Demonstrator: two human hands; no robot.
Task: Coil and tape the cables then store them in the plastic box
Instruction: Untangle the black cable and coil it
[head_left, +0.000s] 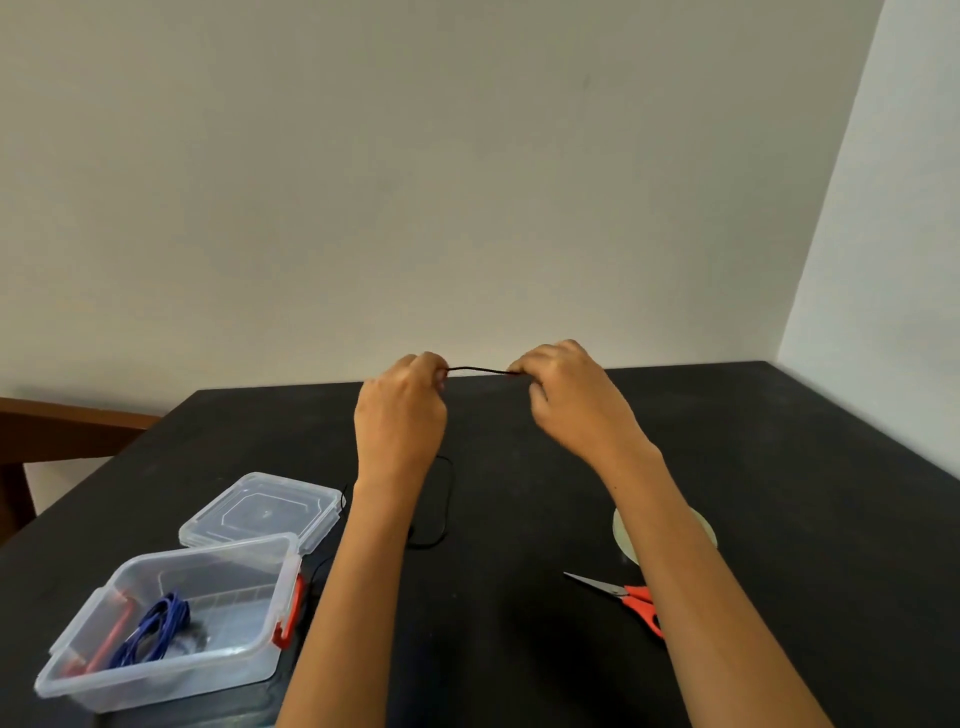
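Note:
A thin black cable (477, 369) is stretched between my two raised hands above the far part of the black table (779, 467). My left hand (402, 410) pinches one end of that span and my right hand (569, 397) pinches the other. More of the black cable lies in a loop on the table below my left wrist. At the near left stands the clear plastic box (171, 623) with red latches, holding a coiled blue cable (153, 629). A roll of clear tape (626, 535) lies partly hidden under my right forearm.
The box's clear lid (262, 512) lies flat just behind the box. Red-handled scissors (623, 597) lie at the near right, by my right forearm. A wooden chair (57, 431) stands past the table's left edge. A wall rises behind the table.

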